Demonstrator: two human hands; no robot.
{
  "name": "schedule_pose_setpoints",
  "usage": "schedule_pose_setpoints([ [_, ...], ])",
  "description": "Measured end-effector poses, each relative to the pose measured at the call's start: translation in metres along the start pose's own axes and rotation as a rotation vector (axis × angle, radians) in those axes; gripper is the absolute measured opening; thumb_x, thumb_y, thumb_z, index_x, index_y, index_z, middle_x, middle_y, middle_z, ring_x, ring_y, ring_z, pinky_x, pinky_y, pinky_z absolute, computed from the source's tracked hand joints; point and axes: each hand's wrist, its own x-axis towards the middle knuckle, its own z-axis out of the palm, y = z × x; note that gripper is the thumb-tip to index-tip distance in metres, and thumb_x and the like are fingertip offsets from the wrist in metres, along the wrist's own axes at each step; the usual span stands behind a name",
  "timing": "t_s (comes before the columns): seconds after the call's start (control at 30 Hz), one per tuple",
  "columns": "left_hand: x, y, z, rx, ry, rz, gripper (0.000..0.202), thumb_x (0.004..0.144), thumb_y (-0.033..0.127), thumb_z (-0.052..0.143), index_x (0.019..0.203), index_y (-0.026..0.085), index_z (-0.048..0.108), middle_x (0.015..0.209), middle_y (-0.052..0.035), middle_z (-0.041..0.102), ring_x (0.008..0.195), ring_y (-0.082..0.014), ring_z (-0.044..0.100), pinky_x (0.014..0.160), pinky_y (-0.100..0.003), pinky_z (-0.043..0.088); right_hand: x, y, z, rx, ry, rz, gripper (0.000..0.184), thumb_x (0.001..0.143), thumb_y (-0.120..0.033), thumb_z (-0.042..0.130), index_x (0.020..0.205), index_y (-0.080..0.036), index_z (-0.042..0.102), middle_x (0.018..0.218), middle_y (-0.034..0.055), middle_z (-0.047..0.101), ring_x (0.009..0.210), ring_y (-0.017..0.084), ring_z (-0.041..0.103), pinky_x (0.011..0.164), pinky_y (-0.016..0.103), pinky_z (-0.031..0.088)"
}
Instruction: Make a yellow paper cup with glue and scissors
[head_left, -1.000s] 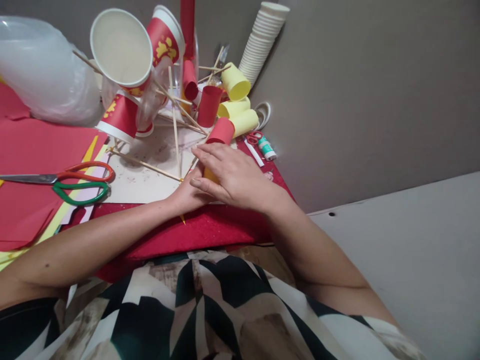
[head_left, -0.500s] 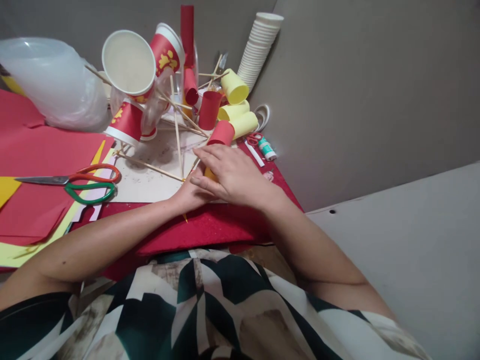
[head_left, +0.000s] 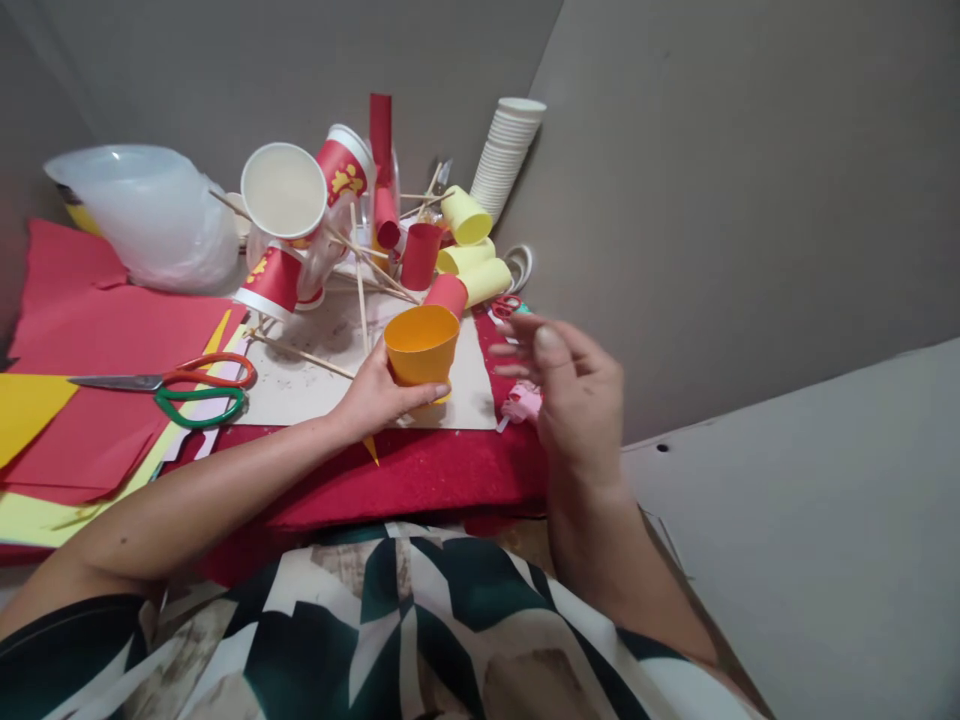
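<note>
My left hand (head_left: 386, 395) is wrapped round an orange paper tube (head_left: 420, 345), whose open end tilts up toward me. To its right my right hand (head_left: 574, 385) is raised off the table, fingers apart and holding nothing that I can see. Behind the tube stand a short red paper tube (head_left: 448, 293), a second red tube (head_left: 420, 256) and several pale yellow paper tubes (head_left: 486, 283). A thin wooden stick frame (head_left: 360, 290) rises behind my left hand, on a whitish board (head_left: 476, 385).
Scissors (head_left: 199, 390) with orange and green handles lie on red paper sheets (head_left: 150, 330) at left. Red-and-white paper cups (head_left: 274, 280) and a clear plastic bag (head_left: 165, 220) are behind. A stack of white cups (head_left: 510, 150) leans near the wall. Pink scraps (head_left: 523, 402) lie at right.
My right hand has lifted away from the orange tube and moved right. The tube, mostly covered before, now shows upright in my left hand. The view has tilted up slightly.
</note>
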Motion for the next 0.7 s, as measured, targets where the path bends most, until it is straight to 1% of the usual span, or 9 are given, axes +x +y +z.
schedule_pose_setpoints([
  [0.1,-0.005,0.019,-0.001,-0.045,-0.017,-0.038,0.053,0.066,0.037,0.086,0.105,0.012,0.061,0.115,-0.0146,0.071,0.106,-0.0253,0.067,0.093,-0.036,0.055,-0.013,0.008,0.003,0.036,-0.028,0.213,0.044,0.082,-0.056,0.075,0.106,-0.02,0.074,0.095,0.0059,0.078,0.074,0.016,0.075,0.055,0.024,0.06],
  [0.17,-0.009,0.027,-0.002,-0.055,-0.031,-0.031,0.051,0.066,0.038,0.087,0.103,0.012,0.063,0.111,-0.0128,0.072,0.1,-0.0232,0.068,0.089,-0.033,0.056,-0.018,0.009,0.007,0.095,-0.086,0.324,0.047,0.078,-0.056,0.077,0.104,-0.018,0.073,0.087,0.0045,0.078,0.066,0.013,0.073,0.051,0.021,0.058],
  [0.27,-0.011,0.036,-0.004,-0.044,-0.061,0.007,0.047,0.068,0.038,0.087,0.102,0.013,0.065,0.105,-0.0103,0.074,0.092,-0.0205,0.069,0.084,-0.03,0.056,-0.021,0.007,0.015,0.251,-0.215,0.478,0.042,0.069,-0.051,0.085,0.088,-0.015,0.073,0.068,0.0006,0.073,0.052,0.011,0.068,0.044,0.017,0.055],
  [0.33,-0.012,0.039,-0.005,-0.017,-0.068,0.03,0.046,0.068,0.04,0.088,0.1,0.013,0.067,0.099,-0.0092,0.075,0.088,-0.0202,0.069,0.081,-0.03,0.057,-0.022,0.006,0.021,0.333,-0.272,0.549,0.038,0.064,-0.047,0.087,0.076,-0.014,0.071,0.057,-0.0008,0.069,0.046,0.011,0.065,0.04,0.015,0.051],
  [0.43,-0.012,0.041,-0.006,0.002,-0.082,0.052,0.049,0.065,0.045,0.089,0.096,0.014,0.067,0.096,-0.0102,0.076,0.086,-0.0223,0.07,0.08,-0.033,0.059,-0.021,0.004,0.027,0.386,-0.271,0.605,0.034,0.06,-0.043,0.085,0.069,-0.015,0.068,0.05,-0.0011,0.066,0.041,0.011,0.063,0.037,0.015,0.049],
  [0.5,-0.011,0.04,-0.007,0.021,-0.078,0.055,0.05,0.065,0.046,0.09,0.096,0.013,0.067,0.102,-0.0123,0.076,0.091,-0.0245,0.07,0.084,-0.036,0.059,-0.02,0.005,0.03,0.414,-0.266,0.642,0.03,0.058,-0.04,0.083,0.065,-0.015,0.066,0.049,-0.0009,0.065,0.039,0.011,0.062,0.035,0.015,0.048],
  [0.53,-0.01,0.039,-0.008,0.037,-0.069,0.063,0.051,0.065,0.045,0.089,0.099,0.014,0.066,0.108,-0.0132,0.074,0.096,-0.0256,0.07,0.088,-0.037,0.058,-0.019,0.005,0.031,0.426,-0.263,0.66,0.028,0.056,-0.037,0.083,0.063,-0.016,0.066,0.049,-0.0007,0.065,0.039,0.011,0.061,0.034,0.015,0.048],
  [0.6,-0.009,0.036,-0.01,0.05,-0.06,0.134,0.06,0.066,0.041,0.09,0.114,0.016,0.063,0.121,-0.0137,0.07,0.111,-0.028,0.068,0.098,-0.04,0.056,-0.018,0.006,0.031,0.448,-0.253,0.687,0.025,0.055,-0.034,0.081,0.061,-0.015,0.065,0.05,0.0003,0.066,0.038,0.011,0.061,0.033,0.016,0.047],
  [0.7,-0.007,0.037,-0.017,0.013,-0.102,0.288,0.086,0.067,0.035,0.091,0.141,0.026,0.048,0.138,-0.0114,0.061,0.134,-0.0284,0.056,0.114,-0.042,0.046,-0.016,0.007,0.03,0.477,-0.22,0.703,0.023,0.056,-0.033,0.079,0.064,-0.014,0.068,0.056,0.0017,0.07,0.039,0.011,0.061,0.032,0.015,0.046],
])
